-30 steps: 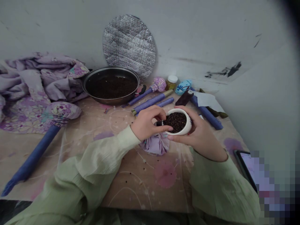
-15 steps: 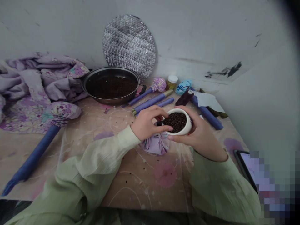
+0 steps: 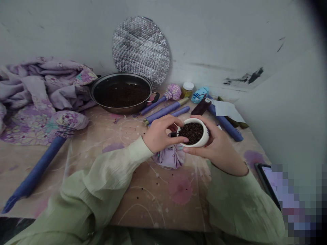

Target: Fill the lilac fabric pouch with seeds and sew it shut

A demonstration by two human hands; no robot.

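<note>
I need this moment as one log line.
right hand: grips white round cup; left hand: at cup's rim; contents: dark granules; round dark pan: behind

Cup (image 3: pixel 205 136): in right hand (image 3: pixel 217 144), granules (image 3: pixel 192 133) inside | Pan (image 3: pixel 120 110): beyond left hand (image 3: pixel 161 133), leftward (disc (image 3: pixel 141 47) behind, against wall (image 3: pixel 63 30)) | Cloth bundle (image 3: pixel 170 159): just below left hand | Phone (image 3: pixel 267 182): right of right hand

The right hand (image 3: pixel 217 144) is masking part of the round white cup (image 3: pixel 206 136), and the dark granules (image 3: pixel 191 132) inside are looking too small to identify! The left hand (image 3: pixel 165 132) is partly hiding a gathered lilac floral cloth bundle (image 3: pixel 170 159) below-left of the cup. Far left of the cup, the view's edge is cropping a rumpled purple floral cloth (image 3: pixel 33 90); right of the cup, pixelation is swallowing a black-framed rectangular screen (image 3: pixel 268 174).
</note>
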